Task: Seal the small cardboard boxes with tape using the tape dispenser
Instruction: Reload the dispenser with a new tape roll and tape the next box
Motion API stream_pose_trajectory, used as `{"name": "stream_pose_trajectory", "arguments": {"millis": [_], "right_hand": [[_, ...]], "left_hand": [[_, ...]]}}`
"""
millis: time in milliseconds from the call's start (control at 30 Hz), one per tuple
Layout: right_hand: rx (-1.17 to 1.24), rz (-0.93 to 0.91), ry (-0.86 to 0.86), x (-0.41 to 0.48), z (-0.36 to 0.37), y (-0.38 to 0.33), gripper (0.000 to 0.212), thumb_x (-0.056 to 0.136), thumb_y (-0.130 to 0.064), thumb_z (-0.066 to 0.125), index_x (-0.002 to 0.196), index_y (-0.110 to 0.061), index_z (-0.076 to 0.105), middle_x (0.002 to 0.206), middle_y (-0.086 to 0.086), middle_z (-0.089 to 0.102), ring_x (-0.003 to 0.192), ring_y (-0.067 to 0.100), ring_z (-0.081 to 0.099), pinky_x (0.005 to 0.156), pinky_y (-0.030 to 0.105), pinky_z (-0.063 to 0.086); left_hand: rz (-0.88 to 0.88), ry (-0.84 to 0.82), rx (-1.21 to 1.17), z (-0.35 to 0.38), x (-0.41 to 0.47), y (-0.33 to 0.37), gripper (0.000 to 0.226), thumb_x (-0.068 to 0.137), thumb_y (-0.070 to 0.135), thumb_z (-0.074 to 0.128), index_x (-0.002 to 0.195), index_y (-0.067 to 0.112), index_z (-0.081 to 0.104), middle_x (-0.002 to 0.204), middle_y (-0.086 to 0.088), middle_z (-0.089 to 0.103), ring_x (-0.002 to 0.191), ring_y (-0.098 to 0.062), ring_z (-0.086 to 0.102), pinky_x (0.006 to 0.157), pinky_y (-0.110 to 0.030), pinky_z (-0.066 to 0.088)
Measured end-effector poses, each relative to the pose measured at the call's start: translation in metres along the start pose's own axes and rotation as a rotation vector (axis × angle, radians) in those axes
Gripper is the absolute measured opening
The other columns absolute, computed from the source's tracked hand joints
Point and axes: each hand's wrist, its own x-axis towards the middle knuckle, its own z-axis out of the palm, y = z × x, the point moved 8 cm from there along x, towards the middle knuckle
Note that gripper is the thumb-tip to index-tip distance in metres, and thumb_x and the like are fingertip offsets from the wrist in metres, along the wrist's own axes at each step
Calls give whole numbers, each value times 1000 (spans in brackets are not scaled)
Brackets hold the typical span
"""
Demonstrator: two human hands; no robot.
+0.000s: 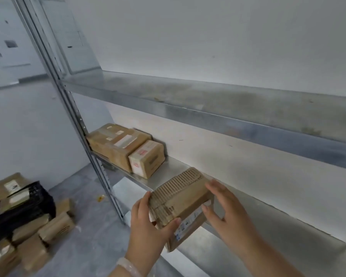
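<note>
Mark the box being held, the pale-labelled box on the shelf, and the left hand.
Held brown cardboard box (185,193), head view, top face.
Pale-labelled cardboard box (141,159), head view, labelled end.
Left hand (148,228), head view, back of hand.

Both your arms are stretched forward and up, bare forearms. Your left hand (148,222) is cupped, thumb out front and fingers (146,198) curled round the far side, pale bracelet (128,265) on that wrist. Your right hand (226,210) sits opposite, palm in, fingers spread, thumb pressing low.
</note>
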Motion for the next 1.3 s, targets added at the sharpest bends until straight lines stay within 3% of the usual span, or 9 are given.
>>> {"name": "stream_pose_trajectory", "arguments": {"millis": [100,233,500,633,767,967,1067,1167,1300], "right_hand": [[-15,11,-19,21,23,-10,54,92,-43,59,138,-56,32,148,-34,18,136,-16,12,114,28,32],[-41,38,-40,55,45,-16,51,92,-43,60,129,-62,32,145,-40,17,134,-17,15,112,18,25],[-122,34,-71,129,71,-19,59,92,-45,59,145,-46,33,151,-27,22,143,-2,18,114,21,22],[-146,12,-95,153,82,-16,57,91,-40,63,141,-46,36,146,-28,23,138,-8,19,112,14,17],[-175,59,-91,170,94,-12,57,91,-39,64,142,-41,40,152,-19,28,143,1,22,114,19,19],[-209,167,-66,173,114,-13,59,92,-37,64,145,-34,40,153,-18,28,144,3,23,112,14,14],[-236,241,-40,169,117,-17,59,94,-40,60,147,-35,35,151,-22,25,144,2,20,107,9,8],[-289,291,-21,164,119,-24,57,96,-44,54,148,-37,31,156,-21,19,145,1,15,106,9,5],[-305,341,62,154,126,-27,59,95,-48,54,148,-40,29,151,-27,16,145,-1,14,108,9,6]], "left_hand": [[-73,14,-11,-16,32,-19,126,51,64,75,155,23,16,130,15,24,125,-5,30,106,-40,45],[-84,36,0,-25,76,-31,116,60,48,85,154,20,22,128,5,27,113,0,24,107,-22,28],[-179,-39,79,-3,153,-54,118,56,51,89,152,28,23,139,1,24,135,-19,27,117,-36,29],[-244,4,83,5,173,-72,116,51,52,91,148,31,30,135,1,21,132,-20,27,116,-32,26],[-257,-47,94,14,186,-87,117,50,63,86,148,36,28,130,9,14,130,-18,23,115,-31,23],[-111,-272,292,8,192,-91,124,52,89,54,154,38,5,146,5,-1,143,-28,8,118,-42,21],[270,-243,393,-7,202,-74,97,67,88,47,149,40,32,155,-4,17,143,-32,19,112,-47,28],[719,-290,479,4,208,-54,63,73,68,56,128,37,58,139,1,50,131,-27,44,108,-48,38],[839,-415,555,18,225,-54,50,72,58,55,119,39,57,121,9,59,113,-21,57,93,-43,52]]}}
